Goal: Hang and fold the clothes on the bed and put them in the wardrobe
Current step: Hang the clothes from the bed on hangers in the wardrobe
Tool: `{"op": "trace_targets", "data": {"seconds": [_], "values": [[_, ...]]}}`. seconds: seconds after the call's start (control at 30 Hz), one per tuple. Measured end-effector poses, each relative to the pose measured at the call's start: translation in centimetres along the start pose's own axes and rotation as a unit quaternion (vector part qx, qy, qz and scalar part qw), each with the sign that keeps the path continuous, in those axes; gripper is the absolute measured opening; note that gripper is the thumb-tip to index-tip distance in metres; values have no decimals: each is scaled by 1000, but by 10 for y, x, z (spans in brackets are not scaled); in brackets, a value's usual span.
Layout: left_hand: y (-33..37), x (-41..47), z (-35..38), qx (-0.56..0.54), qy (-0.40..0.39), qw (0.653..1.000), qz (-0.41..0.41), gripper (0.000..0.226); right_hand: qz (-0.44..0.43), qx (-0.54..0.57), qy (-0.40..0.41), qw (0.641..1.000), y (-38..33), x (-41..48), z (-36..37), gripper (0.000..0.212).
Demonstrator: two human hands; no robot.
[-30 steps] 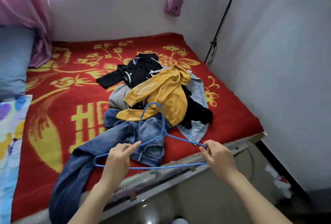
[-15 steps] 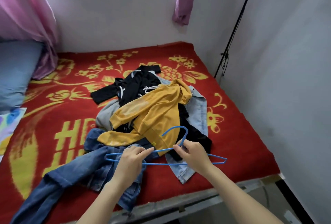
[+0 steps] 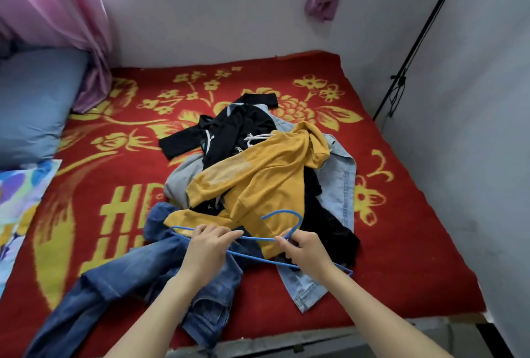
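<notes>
Head view: hanger (image 3: pixel 259 239) held low over hoodie (image 3: pixel 266 174) and jeans (image 3: pixel 143 271) on bed (image 3: pixel 401 243). Left hand (image 3: pixel 208 246) fingers pinch its shoulder bar; right hand (image 3: pixel 304 248) fingers clenched round neck below hook. Hanger likely light, thin, springy. Hoodie soft, limp: best taken at collar or shoulders.

Left hand (image 3: pixel 208 246) and right hand (image 3: pixel 308 251) grip hanger (image 3: pixel 255 238); wire bars gap between them.
Just ahead of hands: heaped hoodie (image 3: pixel 266 180), blocks low forward reach.
Under left hand: jeans (image 3: pixel 137 274), sprawled toward near left.
Right of right hand: jacket (image 3: pixel 341 183), bare strip of blanket (image 3: pixel 401 228), then side wall (image 3: pixel 473 157).
Left of left hand: wide bare blanket up to pillow (image 3: pixel 31 105).
Beyond pile: open blanket.
Far right of right hand: pole (image 3: pixel 415 42) leans in corner.
</notes>
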State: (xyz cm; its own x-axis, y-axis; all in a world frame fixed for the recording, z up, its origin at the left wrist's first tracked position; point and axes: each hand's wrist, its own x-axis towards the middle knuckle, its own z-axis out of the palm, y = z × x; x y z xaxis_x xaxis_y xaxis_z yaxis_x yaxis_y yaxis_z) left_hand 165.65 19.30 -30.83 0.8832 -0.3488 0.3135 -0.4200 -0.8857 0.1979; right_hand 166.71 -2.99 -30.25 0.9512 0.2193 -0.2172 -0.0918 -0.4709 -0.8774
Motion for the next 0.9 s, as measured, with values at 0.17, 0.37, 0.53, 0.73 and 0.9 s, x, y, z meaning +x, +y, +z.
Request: {"op": "trace_targets", "data": {"seconds": [0.17,0.37,0.53,0.73,0.9], "values": [[-17,41,16,-15,16,1000,6,33,41,4,-1,999,-6,26,-7,32],[-18,74,37,-4,-44,998,-44,62,96,-22,73,992,20,48,-32,36],[-21,91,65,1,-141,986,-89,68,220,-1,156,963,67,73,-79,33],[-34,118,111,32,-274,946,-170,62,289,127,193,929,106,122,-124,21],[-37,155,151,59,-338,921,-183,62,314,177,213,908,132,188,-152,24]]}}
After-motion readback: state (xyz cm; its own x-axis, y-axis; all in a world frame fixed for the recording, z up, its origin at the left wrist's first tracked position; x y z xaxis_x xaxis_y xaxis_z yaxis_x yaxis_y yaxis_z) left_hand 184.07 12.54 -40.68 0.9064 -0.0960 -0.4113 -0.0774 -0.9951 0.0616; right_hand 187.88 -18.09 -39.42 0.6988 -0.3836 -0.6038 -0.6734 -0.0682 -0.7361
